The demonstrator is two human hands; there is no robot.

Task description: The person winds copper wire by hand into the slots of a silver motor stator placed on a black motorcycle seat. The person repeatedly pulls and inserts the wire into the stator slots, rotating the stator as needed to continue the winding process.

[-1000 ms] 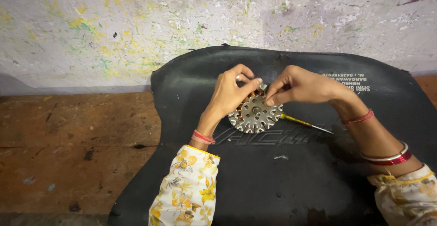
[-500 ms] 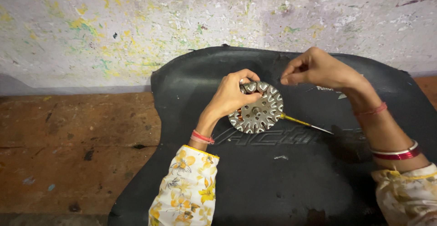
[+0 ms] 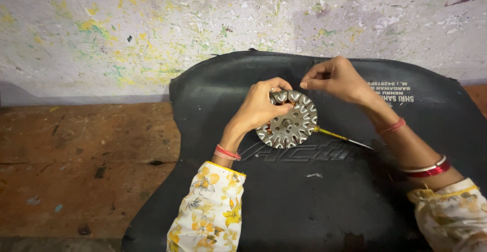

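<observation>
Head view, stator: one round metal stator point(image 3: 287, 125), grey toothed disc with slotted poles round the rim and small holes in the middle; flat face tipped up toward me, lower edge resting on the black rubber mat point(image 3: 314, 201).
Axis: round, no long axis; disc leans back slightly.
Left hand: my left hand point(image 3: 261, 107) grips the stator's upper left rim, fingers curled over the top.
Right hand: my right hand point(image 3: 335, 78) hovers just above the top edge, thumb and forefinger pinched narrow; what they pinch I cannot tell.
Tool: one yellow-handled screwdriver point(image 3: 339, 137) lying on the mat, tip pointing right, handle end behind the stator.
Count: two hands, one mat.
</observation>
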